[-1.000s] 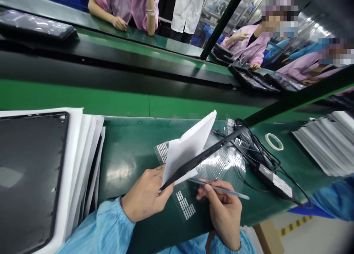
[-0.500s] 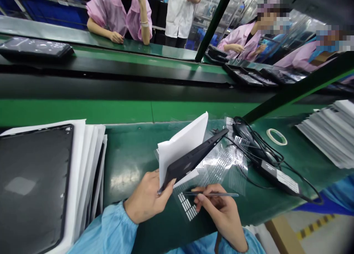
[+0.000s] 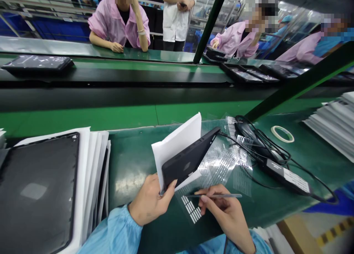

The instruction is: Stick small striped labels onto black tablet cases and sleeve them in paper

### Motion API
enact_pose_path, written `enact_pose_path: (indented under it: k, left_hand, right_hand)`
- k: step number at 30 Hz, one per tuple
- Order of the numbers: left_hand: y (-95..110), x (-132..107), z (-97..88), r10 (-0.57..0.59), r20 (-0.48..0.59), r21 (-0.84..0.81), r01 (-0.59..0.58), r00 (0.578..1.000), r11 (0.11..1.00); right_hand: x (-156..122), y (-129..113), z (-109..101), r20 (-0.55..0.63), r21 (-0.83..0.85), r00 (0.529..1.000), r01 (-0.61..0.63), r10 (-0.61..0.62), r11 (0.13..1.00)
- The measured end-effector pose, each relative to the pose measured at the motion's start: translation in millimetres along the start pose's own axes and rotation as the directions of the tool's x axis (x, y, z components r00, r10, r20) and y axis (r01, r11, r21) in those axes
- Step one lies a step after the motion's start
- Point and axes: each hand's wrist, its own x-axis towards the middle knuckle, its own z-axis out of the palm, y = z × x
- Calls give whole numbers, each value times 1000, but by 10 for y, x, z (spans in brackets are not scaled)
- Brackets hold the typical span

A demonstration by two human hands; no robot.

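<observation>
My left hand [image 3: 152, 202] grips the near corner of a black tablet back cover [image 3: 186, 161] with a white sheet [image 3: 174, 145] behind it, both tilted up off the green bench. My right hand [image 3: 225, 213] is closed on thin metal tweezers [image 3: 218, 196], whose tip points left toward the cover's lower edge. Under both hands lie clear film sheets with rows of small white stickers [image 3: 221, 161].
A stack of black covers layered with white sheets [image 3: 55, 184] sits at the left. Black cables and a power adapter [image 3: 276, 167] lie at the right, beside a tape roll [image 3: 282, 133] and stacked sheets [image 3: 332, 128]. A conveyor [image 3: 110, 75] carries trays; people in pink smocks work beyond.
The cover in my left hand has turned so more of its black face shows. My right hand with the tweezers has shifted slightly left and levelled out.
</observation>
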Motion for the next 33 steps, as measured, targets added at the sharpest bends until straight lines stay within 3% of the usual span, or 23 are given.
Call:
enact_pose_path:
  k: [5, 9, 12, 19, 33]
  left_hand:
    - [26, 26, -10, -32, -22, -134, 29, 999, 991]
    - [41, 39, -3, -53, -34, -157, 47, 998, 987]
    - [28, 26, 14, -36, -57, -70, 32, 998, 997]
    - [27, 22, 25, -10, -65, -36, 8, 998, 999]
    - [20, 38, 16, 14, -22, -117, -16, 1000, 993]
  right_hand:
    - [-75, 93, -73, -141, 159, 988, 84, -62, 984]
    - [-109, 60, -45, -417, 261, 906, 195, -72, 945]
    - [-112, 51, 95, -515, 218, 856, 171, -36, 961]
    - [-130, 60, 491, -451, -94, 892, -21, -24, 995]
    - [-82, 26, 454, -373, -157, 928, -60, -3, 986]
